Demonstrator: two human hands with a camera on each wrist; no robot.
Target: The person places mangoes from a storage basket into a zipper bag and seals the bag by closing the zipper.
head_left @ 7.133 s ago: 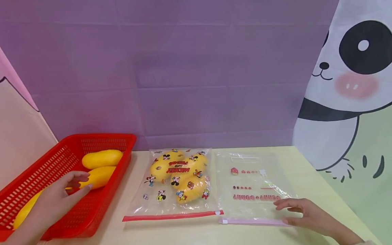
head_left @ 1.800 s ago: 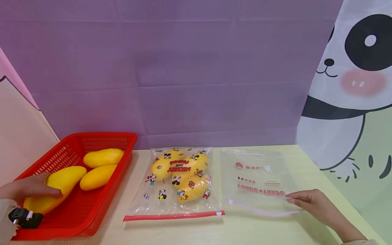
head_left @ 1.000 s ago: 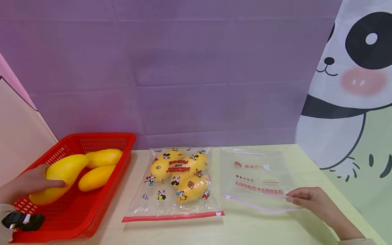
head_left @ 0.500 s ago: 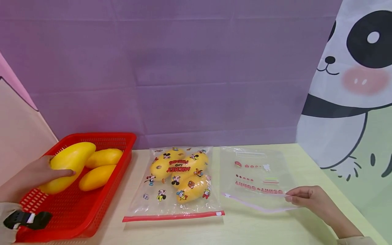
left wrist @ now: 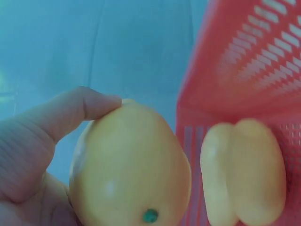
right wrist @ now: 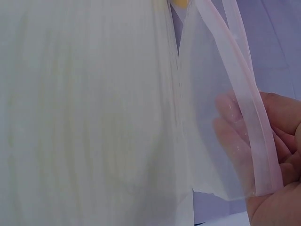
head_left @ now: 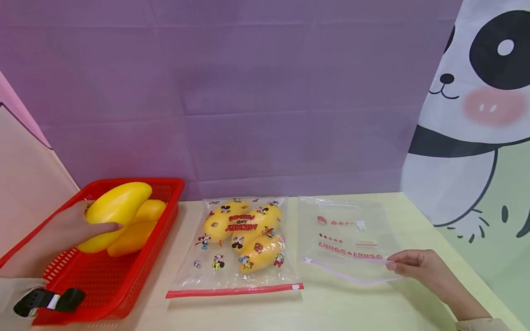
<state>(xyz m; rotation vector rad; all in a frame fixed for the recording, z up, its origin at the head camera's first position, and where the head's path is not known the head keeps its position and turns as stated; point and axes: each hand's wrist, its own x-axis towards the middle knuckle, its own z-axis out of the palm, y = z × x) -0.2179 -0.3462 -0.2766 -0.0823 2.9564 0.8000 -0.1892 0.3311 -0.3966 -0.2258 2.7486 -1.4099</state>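
Observation:
My left hand [head_left: 70,230] grips a yellow toy mango [head_left: 118,204] by its sides, raised above the red basket [head_left: 124,294]. The left wrist view shows a green stem dot on this mango [left wrist: 131,165], with the thumb on its top edge. Two more mangoes [left wrist: 256,172] lie side by side in the basket, partly hidden by the held one in the head view. On the right, my right hand [head_left: 418,266] pinches the clear zip bag [head_left: 343,230] at its pink-edged mouth [right wrist: 256,122]. That mouth is lifted and parted, and fingers show through the film.
Between basket and clear bag lies a printed zip bag [head_left: 186,271] with a red slider strip [head_left: 232,292], several mangoes inside. A purple cloth [head_left: 248,92] hangs behind the pale table [head_left: 331,308]. A panda-print cloth [head_left: 468,184] stands at the right.
My left hand has taken hold of a mango, lifted it and carried it to the right over the basket. My right hand has gone from hovering to pinching and raising the clear bag's mouth.

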